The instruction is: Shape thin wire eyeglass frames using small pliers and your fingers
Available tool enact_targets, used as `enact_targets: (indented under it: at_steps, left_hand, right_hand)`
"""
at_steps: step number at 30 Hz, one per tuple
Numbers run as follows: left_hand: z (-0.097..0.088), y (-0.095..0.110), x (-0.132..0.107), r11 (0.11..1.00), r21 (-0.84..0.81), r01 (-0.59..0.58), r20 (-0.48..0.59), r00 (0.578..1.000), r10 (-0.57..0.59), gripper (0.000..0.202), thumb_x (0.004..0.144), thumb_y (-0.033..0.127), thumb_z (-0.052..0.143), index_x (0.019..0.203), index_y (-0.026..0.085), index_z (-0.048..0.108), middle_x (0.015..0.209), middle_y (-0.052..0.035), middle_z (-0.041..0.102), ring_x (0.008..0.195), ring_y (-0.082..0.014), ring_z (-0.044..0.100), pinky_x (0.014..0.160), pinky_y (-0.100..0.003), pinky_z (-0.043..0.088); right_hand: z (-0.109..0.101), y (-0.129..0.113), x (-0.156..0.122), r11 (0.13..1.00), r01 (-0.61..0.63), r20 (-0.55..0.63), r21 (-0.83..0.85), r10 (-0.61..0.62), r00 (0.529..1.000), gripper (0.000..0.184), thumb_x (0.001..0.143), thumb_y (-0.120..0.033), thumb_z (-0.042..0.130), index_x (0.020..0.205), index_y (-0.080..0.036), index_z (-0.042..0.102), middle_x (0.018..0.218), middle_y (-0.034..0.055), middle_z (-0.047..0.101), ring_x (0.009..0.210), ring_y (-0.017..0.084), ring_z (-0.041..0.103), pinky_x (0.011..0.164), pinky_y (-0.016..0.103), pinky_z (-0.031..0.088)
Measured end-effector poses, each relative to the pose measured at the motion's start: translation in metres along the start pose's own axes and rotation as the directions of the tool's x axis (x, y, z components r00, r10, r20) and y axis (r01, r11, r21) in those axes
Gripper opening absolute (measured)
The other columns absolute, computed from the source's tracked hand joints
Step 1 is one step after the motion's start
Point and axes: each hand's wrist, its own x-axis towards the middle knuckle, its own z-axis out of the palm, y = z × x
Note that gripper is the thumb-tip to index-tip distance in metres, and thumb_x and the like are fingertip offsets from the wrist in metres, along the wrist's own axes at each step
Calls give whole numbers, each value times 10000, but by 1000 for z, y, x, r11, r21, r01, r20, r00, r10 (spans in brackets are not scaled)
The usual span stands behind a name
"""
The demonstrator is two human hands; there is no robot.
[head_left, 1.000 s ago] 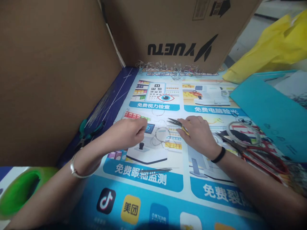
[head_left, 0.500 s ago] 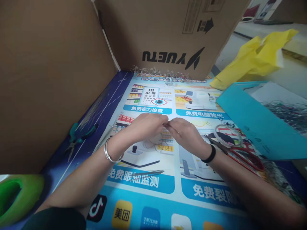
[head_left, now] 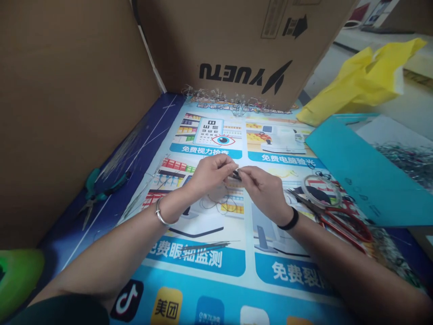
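My left hand (head_left: 214,174), with a silver bangle at the wrist, is closed in a pinch at the middle of the printed sheet. Fingertip to fingertip with it, my right hand (head_left: 265,189) is closed too, a black band round its wrist. Between the two sets of fingers shows a small dark piece (head_left: 236,175), mostly hidden, so its kind is unclear. Just below the hands are loops of thin wire (head_left: 225,205); whether they join that piece I cannot tell. Nearer me lies a small bunch of thin dark wire lengths (head_left: 206,246).
Scissors with red handles (head_left: 345,221) and a clear ring-shaped spool (head_left: 321,190) lie at right, by a blue box (head_left: 358,176) of tangled wire. Teal-handled pliers (head_left: 96,194) and a green tape roll (head_left: 20,280) are left. Cardboard walls (head_left: 237,45) and a yellow bag (head_left: 358,81) stand behind.
My fingers have shifted their pinch, and the dark piece between them shows more. My left wrist has turned slightly. The whole view has shifted a little.
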Motion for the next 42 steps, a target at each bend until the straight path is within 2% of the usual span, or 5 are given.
enact_targets:
  at_steps: [4,8,16,24,42]
  left_hand:
    - [-8,-4,6,998,27,-58,-117,991,61,159,809,295,514,703,176,524,661,25,516,651,-104,468,639,-244,372]
    - [-17,-14,14,969,-247,-18,-96,995,-6,151,786,279,537,696,167,490,784,4,553,725,-102,510,669,-244,404]
    - [-20,-16,12,875,-469,118,8,992,-129,157,810,287,504,729,174,433,953,-40,675,913,-145,621,712,-263,374]
    - [-15,-16,12,784,-611,107,30,993,-113,151,789,239,536,693,168,443,832,-22,670,863,-130,629,841,-306,405]
    - [-16,-25,13,492,-859,144,93,988,-127,146,860,266,501,775,148,517,574,35,426,500,-70,449,503,-194,365]
  right_hand:
    - [-12,6,1,921,139,260,-364,-43,965,407,824,-459,512,1108,-173,570,1027,133,630,961,285,541,742,378,428]
    - [-19,13,-5,810,215,379,-545,9,926,434,822,-464,492,1134,-168,545,1040,171,583,930,316,496,630,354,385]
    - [-1,18,-9,734,243,283,-634,-73,956,209,833,-202,413,942,-130,577,818,134,547,776,256,460,640,352,303]
    - [5,30,-5,864,161,223,-477,-58,973,276,868,-334,416,981,-124,553,852,116,537,843,247,467,709,347,351]
    - [8,26,-11,958,271,146,-93,-256,956,269,861,-328,467,1055,-145,501,984,125,567,954,246,507,833,396,435]
